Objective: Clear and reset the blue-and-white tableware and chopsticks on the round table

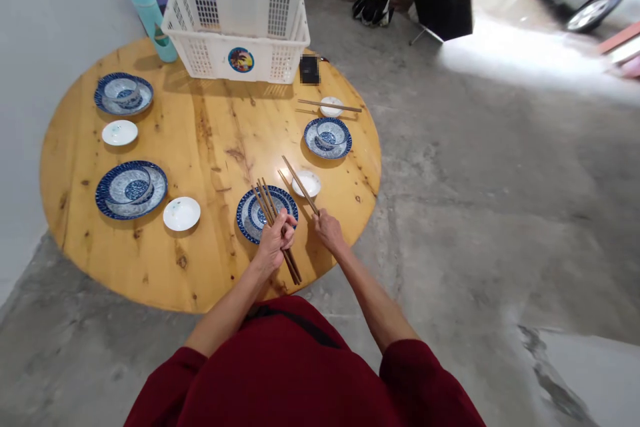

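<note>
My left hand [277, 239] is closed around a bundle of several brown chopsticks [265, 203], above a blue-rimmed plate [244, 230] near the table's front edge. My right hand [329, 228] grips the near end of brown chopsticks [299, 181]; whether one or a pair cannot be made out. Their far part passes over a small white dish [313, 185] just right of the plate. Farther back, other chopsticks [345, 107] lie across a second small white dish [330, 102], behind a blue-rimmed plate [309, 141] with a glass bowl [331, 135] on it.
The round wooden table [210, 267] also bears two blue-rimmed plates with bowls [131, 190] on the left, two white dishes [181, 214], a white plastic basket [207, 53], a turquoise bottle [147, 13] and a blurred black object [309, 70]. Umbrellas [443, 8] lie on the concrete floor.
</note>
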Demonstrator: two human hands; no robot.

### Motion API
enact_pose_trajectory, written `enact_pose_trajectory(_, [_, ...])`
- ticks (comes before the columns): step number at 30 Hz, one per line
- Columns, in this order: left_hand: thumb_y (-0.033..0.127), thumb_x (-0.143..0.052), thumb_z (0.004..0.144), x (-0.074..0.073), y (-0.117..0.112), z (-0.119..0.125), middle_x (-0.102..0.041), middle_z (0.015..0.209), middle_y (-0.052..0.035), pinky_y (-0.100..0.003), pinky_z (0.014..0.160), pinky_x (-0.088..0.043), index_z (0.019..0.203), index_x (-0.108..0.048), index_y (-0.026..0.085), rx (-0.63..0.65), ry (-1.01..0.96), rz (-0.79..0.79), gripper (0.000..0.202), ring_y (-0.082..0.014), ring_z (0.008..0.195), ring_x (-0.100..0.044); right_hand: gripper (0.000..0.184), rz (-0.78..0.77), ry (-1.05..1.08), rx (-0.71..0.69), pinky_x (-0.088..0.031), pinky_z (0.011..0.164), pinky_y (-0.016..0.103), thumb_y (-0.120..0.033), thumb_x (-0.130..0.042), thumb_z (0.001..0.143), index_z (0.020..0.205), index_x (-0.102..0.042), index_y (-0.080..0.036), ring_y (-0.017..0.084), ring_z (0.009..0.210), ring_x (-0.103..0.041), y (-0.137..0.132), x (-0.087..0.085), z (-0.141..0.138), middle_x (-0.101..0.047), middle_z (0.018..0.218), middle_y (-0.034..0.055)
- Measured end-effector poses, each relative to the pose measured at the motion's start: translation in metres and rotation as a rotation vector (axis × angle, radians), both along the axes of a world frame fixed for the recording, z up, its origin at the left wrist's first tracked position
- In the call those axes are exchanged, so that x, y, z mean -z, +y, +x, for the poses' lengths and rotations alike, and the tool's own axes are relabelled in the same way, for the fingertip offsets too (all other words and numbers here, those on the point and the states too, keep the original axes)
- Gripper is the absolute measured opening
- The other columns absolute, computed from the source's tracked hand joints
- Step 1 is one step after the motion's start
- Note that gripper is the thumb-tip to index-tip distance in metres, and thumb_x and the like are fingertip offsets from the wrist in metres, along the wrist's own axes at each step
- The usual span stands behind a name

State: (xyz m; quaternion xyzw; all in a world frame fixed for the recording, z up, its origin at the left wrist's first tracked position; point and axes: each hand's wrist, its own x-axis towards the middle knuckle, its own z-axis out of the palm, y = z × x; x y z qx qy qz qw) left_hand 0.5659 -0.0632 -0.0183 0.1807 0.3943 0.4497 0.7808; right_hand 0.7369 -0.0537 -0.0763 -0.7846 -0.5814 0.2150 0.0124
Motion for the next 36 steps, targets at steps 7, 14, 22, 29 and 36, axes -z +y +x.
enact_pose_trajectory(7, [0.068,-0.083,0.066,-0.011,0.012,0.006,-0.057,0.066,0.0039,-0.019,0.037,-0.01,0.087,-0.068,0.012,-0.079,0.065,0.11,0.062,0.0033,0.035,-0.023,0.032,0.327,0.454,-0.032,-0.044,0.064,0.028,-0.039,-0.032,0.102,0.098,-0.057,-0.02,0.019,0.063,-0.064,-0.082,-0.024,-0.025,-0.065,0.07,0.003])
enact_pose_trajectory(14, [0.063,-0.087,0.063,-0.033,-0.001,0.008,-0.056,0.067,0.0029,-0.02,0.04,-0.011,0.078,-0.068,0.011,-0.006,0.131,0.156,0.057,0.0025,0.04,-0.024,0.032,0.38,0.426,-0.125,-0.046,0.063,0.029,-0.04,-0.033,0.103,0.099,-0.057,-0.02,0.021,0.065,-0.067,-0.12,-0.021,-0.045,-0.068,0.076,0.0062])
enact_pose_trajectory(22, [0.073,-0.079,0.066,-0.036,-0.02,0.009,-0.052,0.06,0.0041,-0.019,0.04,-0.014,0.069,-0.061,0.014,0.083,0.249,0.163,0.062,0.0001,0.041,-0.027,0.028,0.351,0.705,-0.085,-0.052,0.086,0.035,-0.04,-0.047,0.097,0.113,-0.059,-0.02,0.023,0.096,-0.066,-0.129,-0.031,-0.053,-0.07,0.104,0.0098])
enact_pose_trajectory(29, [0.076,-0.078,0.064,-0.036,-0.027,0.043,-0.056,0.06,0.0019,-0.019,0.041,-0.02,0.069,-0.064,0.014,0.183,0.345,0.178,0.064,-0.0018,0.043,-0.031,0.021,0.199,1.23,0.112,-0.04,0.059,0.024,-0.036,-0.066,0.079,0.085,-0.054,-0.02,0.012,0.063,-0.046,-0.128,-0.031,-0.042,-0.052,0.07,-0.0045])
enact_pose_trajectory(36, [0.076,-0.076,0.066,-0.038,-0.028,0.123,-0.062,0.061,-0.0026,-0.021,0.05,-0.038,0.07,-0.068,0.014,0.184,0.439,0.183,0.063,-0.0096,0.053,-0.05,0.015,0.223,1.164,0.145,-0.025,0.052,0.024,-0.029,-0.052,0.077,0.072,-0.04,-0.023,0.01,0.058,-0.031,-0.123,-0.022,0.03,-0.036,0.062,-0.0061])
